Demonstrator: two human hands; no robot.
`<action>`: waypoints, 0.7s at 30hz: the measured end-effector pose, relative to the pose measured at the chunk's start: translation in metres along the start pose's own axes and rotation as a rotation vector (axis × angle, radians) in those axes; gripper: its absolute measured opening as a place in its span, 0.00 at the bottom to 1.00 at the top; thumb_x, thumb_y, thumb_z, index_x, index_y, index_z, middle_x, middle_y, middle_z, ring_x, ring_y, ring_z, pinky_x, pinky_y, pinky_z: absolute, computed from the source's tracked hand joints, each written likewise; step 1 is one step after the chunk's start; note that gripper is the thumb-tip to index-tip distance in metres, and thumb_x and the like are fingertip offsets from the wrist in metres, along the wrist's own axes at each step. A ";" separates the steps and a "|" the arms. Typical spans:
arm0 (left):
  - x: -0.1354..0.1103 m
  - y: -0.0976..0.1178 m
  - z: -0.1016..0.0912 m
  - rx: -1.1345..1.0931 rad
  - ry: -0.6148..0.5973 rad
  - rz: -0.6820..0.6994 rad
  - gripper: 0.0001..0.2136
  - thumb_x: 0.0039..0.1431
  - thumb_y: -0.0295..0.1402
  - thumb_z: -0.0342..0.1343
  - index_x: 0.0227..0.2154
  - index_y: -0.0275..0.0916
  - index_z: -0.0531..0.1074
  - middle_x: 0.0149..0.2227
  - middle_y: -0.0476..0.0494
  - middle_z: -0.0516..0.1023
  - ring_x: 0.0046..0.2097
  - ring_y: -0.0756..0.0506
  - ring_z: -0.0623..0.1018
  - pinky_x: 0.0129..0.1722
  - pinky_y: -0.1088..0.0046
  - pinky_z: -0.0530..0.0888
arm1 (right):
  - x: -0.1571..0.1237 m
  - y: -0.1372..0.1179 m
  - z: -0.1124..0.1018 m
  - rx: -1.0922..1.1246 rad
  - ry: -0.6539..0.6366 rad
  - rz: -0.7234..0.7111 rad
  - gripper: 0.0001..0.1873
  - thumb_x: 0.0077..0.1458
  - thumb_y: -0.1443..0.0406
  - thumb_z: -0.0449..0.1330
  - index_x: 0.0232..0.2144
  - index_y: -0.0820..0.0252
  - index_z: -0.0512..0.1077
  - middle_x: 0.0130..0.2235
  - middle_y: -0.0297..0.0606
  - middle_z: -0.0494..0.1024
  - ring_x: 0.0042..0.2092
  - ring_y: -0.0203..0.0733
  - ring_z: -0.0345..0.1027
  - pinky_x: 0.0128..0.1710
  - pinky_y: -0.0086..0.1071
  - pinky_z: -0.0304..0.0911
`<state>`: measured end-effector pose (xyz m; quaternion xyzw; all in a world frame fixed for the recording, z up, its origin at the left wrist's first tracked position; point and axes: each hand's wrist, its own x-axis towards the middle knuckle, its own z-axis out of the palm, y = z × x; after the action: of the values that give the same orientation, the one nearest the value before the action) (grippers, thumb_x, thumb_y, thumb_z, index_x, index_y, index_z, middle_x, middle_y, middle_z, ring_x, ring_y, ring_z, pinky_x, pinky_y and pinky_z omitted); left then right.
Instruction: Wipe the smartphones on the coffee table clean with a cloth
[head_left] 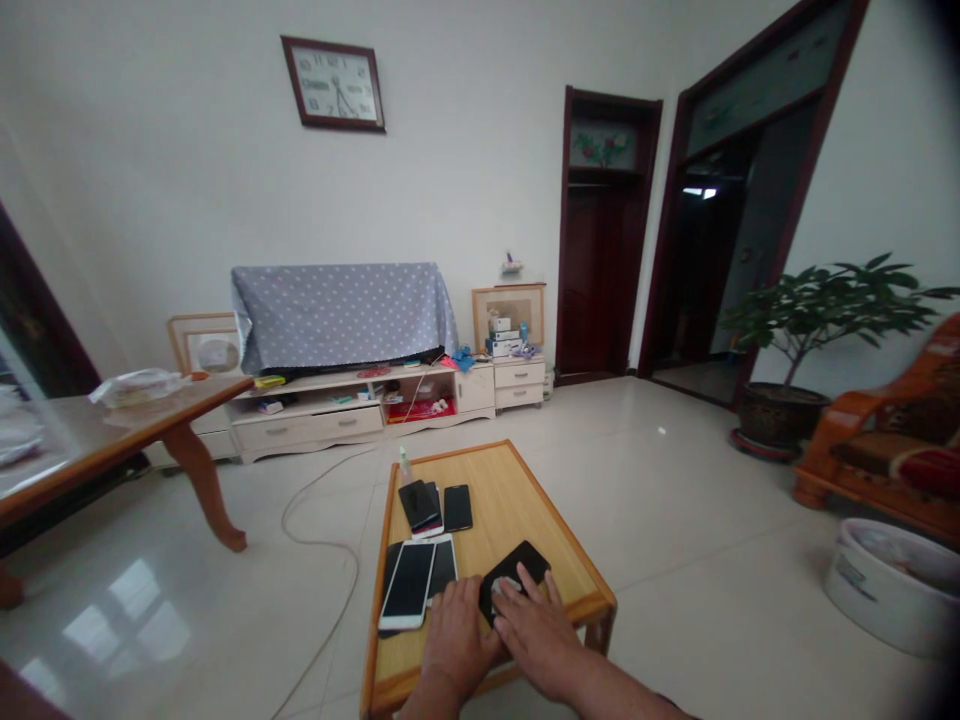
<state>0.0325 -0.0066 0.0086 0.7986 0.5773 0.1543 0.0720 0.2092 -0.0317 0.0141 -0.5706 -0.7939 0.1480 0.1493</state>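
A black phone [531,558] lies at a slant near the front of the small wooden table, partly covered by my hands. My right hand [536,628] is over it, some fingers spread and others pressing a small crumpled white tissue [504,588] against its surface. At the phone's left edge, my left hand [459,630] grips it between thumb and fingers, though the contact is partly hidden. Just left of that hand, a white phone [409,585] with a dark screen overlaps another white-edged phone [444,565]. Farther back are a black phone [458,507] and a small stack of dark phones [420,505].
The small table [517,480] has a raised wooden rim. A small clear bottle [405,465] stands at its far left corner. A cable [330,545] runs across the floor. A larger table [202,400] is left; a white tub [885,590] and wooden chair [847,440] are right.
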 end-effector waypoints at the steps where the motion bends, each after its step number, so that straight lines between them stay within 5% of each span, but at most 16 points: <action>1: 0.000 0.000 0.000 -0.003 0.003 -0.003 0.25 0.56 0.44 0.52 0.56 0.41 0.67 0.53 0.40 0.73 0.56 0.39 0.69 0.56 0.63 0.60 | 0.000 0.003 -0.003 -0.008 0.002 0.014 0.25 0.69 0.53 0.40 0.63 0.41 0.62 0.67 0.30 0.62 0.72 0.51 0.34 0.67 0.60 0.24; 6: 0.001 0.002 -0.001 0.001 0.022 -0.015 0.27 0.55 0.45 0.53 0.56 0.40 0.67 0.53 0.40 0.73 0.56 0.39 0.68 0.57 0.63 0.60 | 0.007 0.022 -0.020 -0.113 0.082 0.312 0.26 0.69 0.55 0.40 0.63 0.46 0.64 0.68 0.34 0.60 0.72 0.56 0.35 0.66 0.63 0.26; 14: 0.000 0.007 -0.005 0.004 -0.007 -0.035 0.26 0.57 0.45 0.52 0.56 0.41 0.66 0.54 0.40 0.73 0.57 0.39 0.68 0.58 0.63 0.59 | -0.008 0.009 -0.004 -0.049 -0.001 0.106 0.27 0.69 0.52 0.38 0.64 0.41 0.62 0.68 0.31 0.59 0.72 0.52 0.35 0.67 0.61 0.26; 19: 0.001 0.006 -0.004 0.008 -0.014 -0.033 0.26 0.56 0.46 0.52 0.56 0.41 0.67 0.52 0.38 0.73 0.56 0.37 0.69 0.57 0.61 0.60 | 0.003 0.039 -0.013 -0.165 0.102 0.416 0.28 0.69 0.53 0.37 0.64 0.45 0.62 0.68 0.33 0.59 0.71 0.54 0.38 0.66 0.64 0.30; 21: 0.001 0.004 -0.002 0.003 -0.007 -0.018 0.26 0.56 0.46 0.52 0.56 0.40 0.67 0.52 0.38 0.73 0.56 0.37 0.69 0.57 0.61 0.60 | 0.003 0.039 -0.008 -0.181 0.111 0.438 0.30 0.68 0.52 0.36 0.64 0.48 0.63 0.68 0.34 0.59 0.72 0.54 0.37 0.66 0.64 0.29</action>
<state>0.0357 -0.0065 0.0114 0.7939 0.5845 0.1502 0.0742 0.2451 -0.0159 0.0060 -0.7473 -0.6519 0.0733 0.1052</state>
